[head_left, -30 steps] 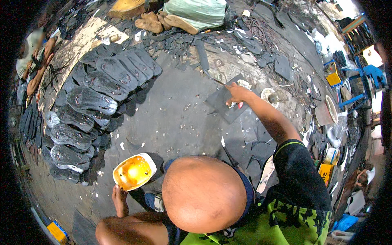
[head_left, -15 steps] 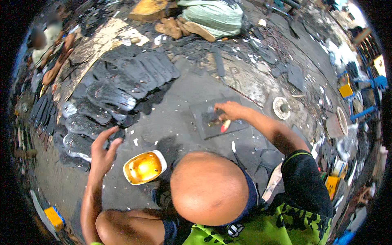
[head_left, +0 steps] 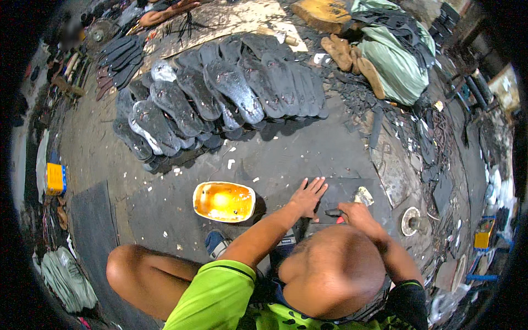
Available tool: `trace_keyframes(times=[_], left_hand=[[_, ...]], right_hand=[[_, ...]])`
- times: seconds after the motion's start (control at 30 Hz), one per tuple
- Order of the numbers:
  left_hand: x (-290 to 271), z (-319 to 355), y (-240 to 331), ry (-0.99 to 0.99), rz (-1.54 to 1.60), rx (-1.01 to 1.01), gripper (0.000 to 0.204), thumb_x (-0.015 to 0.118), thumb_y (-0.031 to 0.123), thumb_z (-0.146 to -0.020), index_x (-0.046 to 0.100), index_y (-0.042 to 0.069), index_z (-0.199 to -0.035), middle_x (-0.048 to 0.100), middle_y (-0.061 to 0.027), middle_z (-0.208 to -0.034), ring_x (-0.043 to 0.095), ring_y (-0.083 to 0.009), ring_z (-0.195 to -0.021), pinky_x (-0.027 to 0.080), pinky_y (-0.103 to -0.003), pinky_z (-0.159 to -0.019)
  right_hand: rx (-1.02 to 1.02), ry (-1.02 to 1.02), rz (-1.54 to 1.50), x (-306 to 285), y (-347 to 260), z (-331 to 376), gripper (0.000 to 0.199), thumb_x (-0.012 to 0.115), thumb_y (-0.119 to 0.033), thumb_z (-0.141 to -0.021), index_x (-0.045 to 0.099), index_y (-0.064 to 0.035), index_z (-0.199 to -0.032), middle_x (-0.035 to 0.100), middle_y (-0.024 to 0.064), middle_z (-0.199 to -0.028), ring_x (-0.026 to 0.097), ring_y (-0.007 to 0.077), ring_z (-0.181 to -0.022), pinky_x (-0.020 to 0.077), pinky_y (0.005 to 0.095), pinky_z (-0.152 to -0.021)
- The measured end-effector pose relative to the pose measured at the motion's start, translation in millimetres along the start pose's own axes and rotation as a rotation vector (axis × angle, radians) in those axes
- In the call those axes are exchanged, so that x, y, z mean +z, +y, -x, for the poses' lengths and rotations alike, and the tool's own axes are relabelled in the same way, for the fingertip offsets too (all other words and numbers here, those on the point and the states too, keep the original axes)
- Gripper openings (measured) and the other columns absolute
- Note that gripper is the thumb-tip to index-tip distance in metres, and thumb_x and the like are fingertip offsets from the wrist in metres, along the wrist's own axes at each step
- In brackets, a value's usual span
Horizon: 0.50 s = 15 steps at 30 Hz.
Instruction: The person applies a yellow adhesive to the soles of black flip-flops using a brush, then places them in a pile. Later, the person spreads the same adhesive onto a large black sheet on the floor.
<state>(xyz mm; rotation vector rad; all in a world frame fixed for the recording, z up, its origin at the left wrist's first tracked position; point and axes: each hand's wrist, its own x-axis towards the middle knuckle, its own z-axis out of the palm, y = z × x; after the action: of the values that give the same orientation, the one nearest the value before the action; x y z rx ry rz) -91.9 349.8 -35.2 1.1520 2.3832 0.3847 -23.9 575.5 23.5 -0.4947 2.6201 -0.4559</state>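
Note:
My left hand (head_left: 309, 195) lies with its fingers stretched and spread on a flat dark sheet (head_left: 342, 186) on the ground. Just right of it, my right hand (head_left: 356, 213) is closed round a small tool (head_left: 333, 212) with a dark head and a bit of red showing; its exact kind is unclear. The head points toward my left hand. Beyond my right hand lies a small cream and dark piece (head_left: 363, 195). A white basin (head_left: 224, 202) with a glossy yellow-orange inside stands left of my hands.
Rows of black shoe soles (head_left: 234, 91) overlap across the far ground. Behind them are brown soles (head_left: 336, 52), a pale green sack (head_left: 393, 66) and a wooden block (head_left: 322, 14). A round pale dish (head_left: 410, 221) stands right. Another person's arm (head_left: 168, 12) shows at the far left.
My left hand has moved from beside the soles to the dark sheet. My right hand now grips the red-marked tool, lower and nearer me. The view has swung left.

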Motion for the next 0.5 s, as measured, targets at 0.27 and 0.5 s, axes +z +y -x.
trace_keyframes(times=[0.27, 0.5], left_hand=[[5.8, -18.4, 22.0, -0.013, -0.107, -0.070, 0.127, 0.083, 0.058, -0.056, 0.018, 0.002, -0.151, 0.011, -0.0233, -0.158, 0.014, -0.0383, -0.146, 0.014, -0.055, -0.117], [-12.5, 18.6, -61.8, 0.209, 0.279, 0.232, 0.074, 0.061, 0.045, -0.090, 0.036, 0.001, -0.144, 0.021, -0.0251, -0.154, 0.023, -0.0381, -0.143, 0.023, -0.045, -0.117]], right_hand=[[0.238, 0.812, -0.333, -87.2, -29.7, 79.3, 0.053, 0.071, -0.020, -0.082, 0.052, -0.0029, -0.128, 0.064, 0.0134, -0.113, 0.063, 0.0252, -0.100, 0.0487, 0.0365, -0.090], [0.304, 1.038, -1.288, -165.8, -85.2, 8.3, 0.065, 0.065, -0.029, -0.092, 0.034, 0.0005, -0.141, 0.056, 0.0133, -0.124, 0.057, 0.0193, -0.106, 0.0450, 0.0321, -0.091]])
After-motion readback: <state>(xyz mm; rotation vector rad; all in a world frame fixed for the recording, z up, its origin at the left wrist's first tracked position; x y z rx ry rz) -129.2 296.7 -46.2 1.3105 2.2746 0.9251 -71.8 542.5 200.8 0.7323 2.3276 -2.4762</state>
